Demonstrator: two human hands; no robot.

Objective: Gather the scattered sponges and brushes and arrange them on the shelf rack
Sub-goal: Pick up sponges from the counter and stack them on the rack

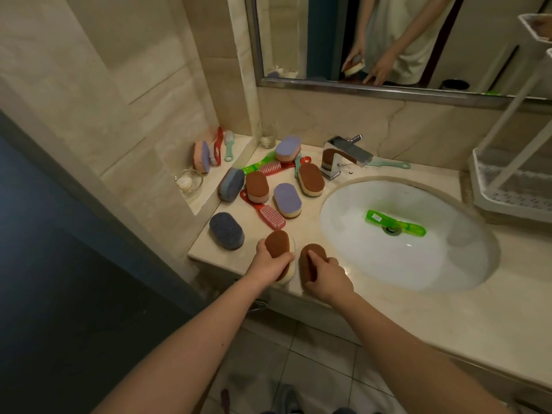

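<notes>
Both hands are at the front edge of the counter [388,318], left of the sink [352,234]. The left hand [268,265] has its fingers clamped round a brown-topped sponge [279,245], thumb on the near side, the pale foam base showing below the hand. The right hand [327,277] is closed over a second brown sponge [313,255], fingers curled onto its top and right flank; whether that one has left the counter cannot be told.

Orientation — each held sponge is an oval whose long axis runs from the person toward the wall, scouring face up. The left one tilts slightly, far end leaning left.

Judgement on the step: this is a two-sponge pickup. It is best done by gripping across the short axis, at mid-length, so the foam does not fold, then lifting straight up before swinging right. The rack [507,186] stands well apart, on the far side of the sink, so the carry passes over the basin — keep the grip firm there.

Remaining items: several sponges and red, green and teal brushes lie clustered between the ledge [236,144] and the tap [343,156]; a blue sponge [226,230] sits near the left hand; a green brush [394,223] lies in the sink across the drain. The rack's visible tray appears to hold none yet.
</notes>
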